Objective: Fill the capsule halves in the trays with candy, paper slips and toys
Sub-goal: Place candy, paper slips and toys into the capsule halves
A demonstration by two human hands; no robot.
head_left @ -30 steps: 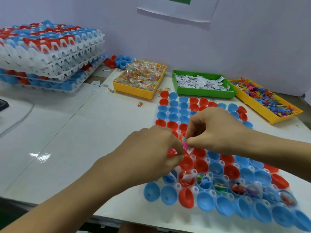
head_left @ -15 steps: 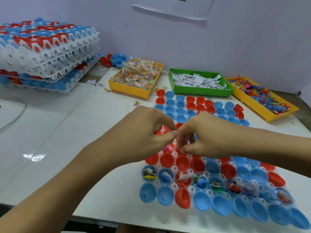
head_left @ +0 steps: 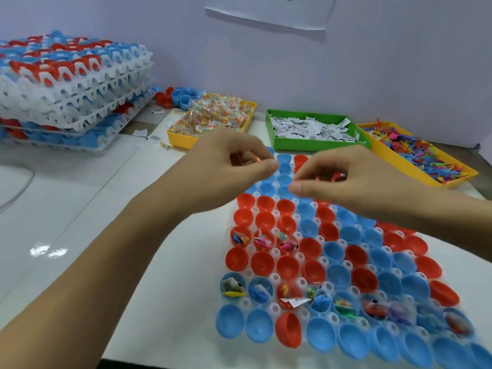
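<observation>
Nearest row of the capsule tray (head_left: 275, 254): open halves, unfilled. The next row up is filled across; further up, three red halves (head_left: 263, 239) at 9 o'clock are now filled. Both hands have risen and moved apart since half a second ago. Left hand (head_left: 229, 166) and right hand (head_left: 343, 179): each grip curled round small items, kind unclear. Judgement: the next half follows. Candy bin (head_left: 181, 138) at 12 o'clock on the table (head_left: 80, 209).
</observation>
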